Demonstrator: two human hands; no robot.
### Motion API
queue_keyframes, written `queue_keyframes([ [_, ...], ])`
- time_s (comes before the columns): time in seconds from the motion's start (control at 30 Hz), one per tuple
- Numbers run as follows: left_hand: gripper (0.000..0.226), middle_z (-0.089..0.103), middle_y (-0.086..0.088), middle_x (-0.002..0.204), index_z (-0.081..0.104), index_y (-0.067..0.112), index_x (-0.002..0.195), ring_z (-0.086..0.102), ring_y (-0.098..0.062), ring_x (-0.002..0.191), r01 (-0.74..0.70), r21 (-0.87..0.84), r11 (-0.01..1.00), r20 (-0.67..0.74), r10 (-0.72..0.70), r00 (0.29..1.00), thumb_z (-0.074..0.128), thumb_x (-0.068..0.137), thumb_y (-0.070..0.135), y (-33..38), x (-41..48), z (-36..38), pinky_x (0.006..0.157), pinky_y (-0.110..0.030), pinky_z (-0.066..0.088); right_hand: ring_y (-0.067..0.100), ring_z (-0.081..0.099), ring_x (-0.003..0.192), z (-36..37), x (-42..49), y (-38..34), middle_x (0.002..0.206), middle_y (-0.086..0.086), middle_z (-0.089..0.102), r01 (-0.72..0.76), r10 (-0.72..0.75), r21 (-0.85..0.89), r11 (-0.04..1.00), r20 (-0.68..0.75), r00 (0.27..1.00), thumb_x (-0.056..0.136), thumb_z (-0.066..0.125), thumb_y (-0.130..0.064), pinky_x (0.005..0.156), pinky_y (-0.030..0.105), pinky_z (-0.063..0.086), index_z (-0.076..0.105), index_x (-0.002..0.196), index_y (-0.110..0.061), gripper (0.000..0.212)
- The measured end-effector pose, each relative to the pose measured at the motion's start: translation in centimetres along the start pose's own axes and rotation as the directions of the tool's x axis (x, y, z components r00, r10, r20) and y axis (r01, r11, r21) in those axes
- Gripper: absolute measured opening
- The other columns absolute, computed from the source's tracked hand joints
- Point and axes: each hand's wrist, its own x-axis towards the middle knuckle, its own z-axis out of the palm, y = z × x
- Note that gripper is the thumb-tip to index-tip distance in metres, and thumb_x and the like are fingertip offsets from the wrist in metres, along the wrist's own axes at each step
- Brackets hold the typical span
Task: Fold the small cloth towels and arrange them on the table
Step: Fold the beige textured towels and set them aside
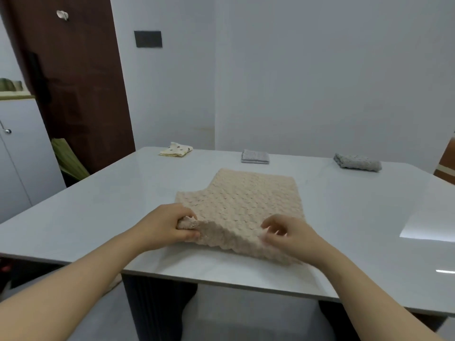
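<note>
A beige textured towel lies spread in the middle of the grey table, with its far left corner folded in. My left hand pinches the towel's near left corner and lifts it off the table. My right hand grips the near edge on the right side, fingers curled over the cloth. The near edge is raised between both hands. Three folded towels lie along the far side: a cream spotted one, a light grey one and a darker grey one.
A dark brown door and a white cabinet stand to the left of the table. White walls close the room behind. The table's near edge runs just below my forearms.
</note>
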Motion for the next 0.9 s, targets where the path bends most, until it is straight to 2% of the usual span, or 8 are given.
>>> queue_keyframes([
  [0.1, 0.035, 0.057, 0.014, 0.094, 0.063, 0.023, 0.106, 0.052, -0.008, 0.091, 0.014, 0.036, 0.999, 0.027, -0.015, 1.000, 0.066, 0.078, 0.044, 0.4, -1.5, -0.5, 0.078, -0.018, 0.040, 0.009, 0.050, 0.112, 1.1, -0.8, -0.2, 0.121, -0.012, 0.052, 0.019, 0.005, -0.131, 0.991, 0.180, 0.984, 0.073, 0.068, -0.048, 0.093, 0.028, 0.042, 0.050, 0.118, -0.036, 0.050],
  [0.2, 0.039, 0.062, 0.005, 0.101, 0.064, 0.019, 0.103, 0.054, -0.011, 0.093, 0.047, 0.060, 0.997, 0.077, -0.051, 0.996, 0.066, 0.076, 0.047, 0.6, -2.9, -0.7, 0.082, -0.026, 0.042, 0.017, 0.038, 0.125, 2.0, -1.4, -0.7, 0.135, -0.009, 0.044, 0.100, -0.005, -0.396, 0.913, 0.233, 0.972, 0.070, 0.066, -0.052, 0.103, 0.037, 0.033, 0.047, 0.124, -0.037, 0.060],
  [0.37, 0.029, 0.057, 0.010, 0.099, 0.060, 0.026, 0.108, 0.051, -0.006, 0.088, 0.108, 0.005, 0.994, 0.157, -0.108, 0.982, 0.066, 0.080, 0.033, -0.1, -5.1, 0.1, 0.069, -0.008, 0.036, 0.013, 0.032, 0.129, 2.8, -2.8, -1.0, 0.142, -0.014, 0.036, 0.097, -0.029, -0.400, 0.912, 0.173, 0.985, 0.073, 0.063, -0.049, 0.107, 0.036, 0.029, 0.045, 0.127, -0.036, 0.059],
  [0.5, 0.025, 0.057, 0.013, 0.090, 0.056, 0.033, 0.098, 0.051, 0.000, 0.079, 0.250, -0.193, 0.949, 0.185, -0.215, 0.959, 0.067, 0.079, 0.022, -1.2, -5.5, 0.1, 0.064, -0.008, 0.036, 0.010, 0.041, 0.118, 2.8, -2.4, 0.0, 0.132, -0.017, 0.047, 0.110, -0.069, -0.339, 0.934, 0.130, 0.989, 0.077, 0.058, -0.041, 0.101, 0.032, 0.034, 0.054, 0.118, -0.037, 0.041],
  [0.6, 0.016, 0.062, -0.001, 0.089, 0.062, 0.020, 0.096, 0.053, -0.009, 0.077, 0.336, -0.337, 0.880, 0.204, -0.280, 0.938, 0.067, 0.080, 0.018, -2.0, -5.0, -0.3, 0.067, -0.015, 0.039, 0.009, 0.048, 0.104, 2.5, -1.5, 0.5, 0.106, -0.013, 0.059, 0.095, -0.092, -0.289, 0.953, 0.024, 0.995, 0.080, 0.053, -0.026, 0.091, 0.026, 0.041, 0.060, 0.109, -0.030, 0.030],
  [0.67, 0.005, 0.061, -0.002, 0.080, 0.065, 0.015, 0.087, 0.053, -0.011, 0.070, 0.356, -0.422, 0.834, 0.188, -0.304, 0.934, 0.066, 0.082, 0.014, -2.1, -4.2, -0.4, 0.061, -0.015, 0.040, 0.007, 0.049, 0.092, 2.4, -1.0, 0.5, 0.089, -0.017, 0.056, 0.090, -0.106, -0.279, 0.956, -0.042, 0.994, 0.082, 0.052, -0.023, 0.080, 0.023, 0.042, 0.060, 0.105, -0.027, 0.025],
  [0.8, 0.007, 0.067, 0.000, 0.081, 0.066, 0.019, 0.085, 0.062, -0.011, 0.072, 0.345, -0.633, 0.693, 0.079, -0.385, 0.920, 0.063, 0.085, 0.012, -2.6, -2.2, 0.3, 0.060, -0.014, 0.047, 0.005, 0.056, 0.084, 2.1, 0.4, 0.9, 0.088, -0.013, 0.065, 0.052, -0.085, -0.214, 0.975, -0.150, 0.985, 0.084, 0.053, -0.024, 0.078, 0.025, 0.047, 0.059, 0.091, -0.030, 0.010],
  [0.9, 0.008, 0.064, 0.000, 0.079, 0.064, 0.020, 0.081, 0.059, -0.011, 0.072, 0.305, -0.696, 0.650, -0.053, -0.471, 0.881, 0.061, 0.087, 0.016, -3.0, -0.3, 0.9, 0.060, -0.019, 0.043, 0.000, 0.055, 0.074, 1.7, 2.3, 0.8, 0.079, -0.012, 0.064, 0.044, -0.055, -0.048, 0.998, -0.255, 0.965, 0.086, 0.057, -0.026, 0.068, 0.019, 0.042, 0.056, 0.086, -0.033, 0.007],
])
